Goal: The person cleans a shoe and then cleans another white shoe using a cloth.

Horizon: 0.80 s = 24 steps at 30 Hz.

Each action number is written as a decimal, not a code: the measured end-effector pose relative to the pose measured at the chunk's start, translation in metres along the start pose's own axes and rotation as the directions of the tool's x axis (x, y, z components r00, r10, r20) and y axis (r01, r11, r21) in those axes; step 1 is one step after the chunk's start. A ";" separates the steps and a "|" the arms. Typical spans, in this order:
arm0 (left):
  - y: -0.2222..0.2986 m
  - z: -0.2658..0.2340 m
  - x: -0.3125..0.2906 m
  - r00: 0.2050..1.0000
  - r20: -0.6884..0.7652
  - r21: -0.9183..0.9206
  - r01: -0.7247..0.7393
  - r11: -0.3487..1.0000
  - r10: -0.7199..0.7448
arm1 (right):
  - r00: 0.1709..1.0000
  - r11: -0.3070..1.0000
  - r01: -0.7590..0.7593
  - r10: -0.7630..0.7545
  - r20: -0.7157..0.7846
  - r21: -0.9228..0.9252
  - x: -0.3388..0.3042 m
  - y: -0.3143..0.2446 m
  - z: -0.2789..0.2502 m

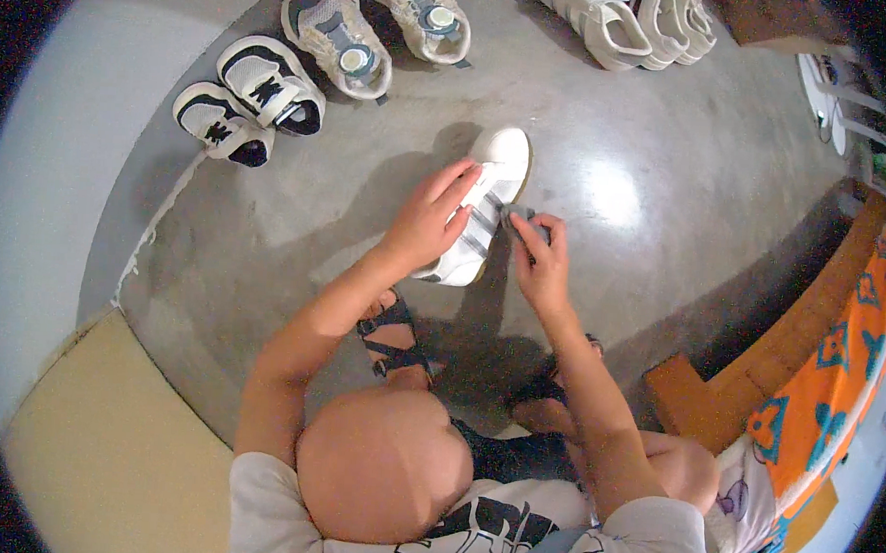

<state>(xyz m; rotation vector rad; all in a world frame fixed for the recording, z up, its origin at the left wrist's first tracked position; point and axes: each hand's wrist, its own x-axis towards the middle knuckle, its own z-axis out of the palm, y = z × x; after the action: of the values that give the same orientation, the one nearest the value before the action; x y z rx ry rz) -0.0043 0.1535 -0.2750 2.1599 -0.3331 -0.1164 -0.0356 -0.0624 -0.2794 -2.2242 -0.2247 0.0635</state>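
A white sneaker (pixel 507 158) with dark grey side stripes is in front of me, its toe pointing away. My left hand (pixel 429 218) grips it from the left, fingers across the upper and thumb bent toward the stripes. Between the fingers and thumb of my right hand (pixel 544 267) is a small grey wad (pixel 522 219), cloth or sponge, I cannot tell which. That wad meets the sneaker's right side, close to the stripes. The sneaker's opening is mostly hidden by my left hand.
Black-and-white shoes (pixel 269 85) and beige-grey sneakers (pixel 337 39) stand along the left wall. More white sneakers (pixel 601 24) are at the far side, white sandals (pixel 823 101) at far right. An orange patterned cloth (pixel 817 396) hangs over a brown wooden frame (pixel 692 395) on my right.
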 end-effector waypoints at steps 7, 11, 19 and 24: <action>0.008 0.000 0.014 0.990 -0.141 0.121 -0.003 0.993 0.020 | 0.987 0.999 0.032 -0.031 0.160 -0.003 0.022 -0.012 0.016; 0.005 0.001 0.010 0.992 -0.128 0.116 0.011 0.993 0.004 | 0.991 0.997 -0.069 0.073 0.115 -0.040 -0.002 0.007 0.005; 0.000 -0.008 0.008 0.995 -0.078 0.072 -0.055 0.996 0.061 | 0.990 0.996 0.070 -0.076 0.121 0.052 0.023 -0.025 0.019; -0.007 -0.014 0.005 0.997 0.005 -0.055 -0.074 0.996 0.074 | 0.991 0.997 -0.079 0.076 0.110 0.021 0.000 -0.002 0.009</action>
<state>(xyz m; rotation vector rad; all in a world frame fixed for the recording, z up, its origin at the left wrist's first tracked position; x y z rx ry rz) 0.0050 0.1672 -0.2727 2.0908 -0.4087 -0.0900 -0.0365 -0.0543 -0.2830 -2.2057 -0.1956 0.2297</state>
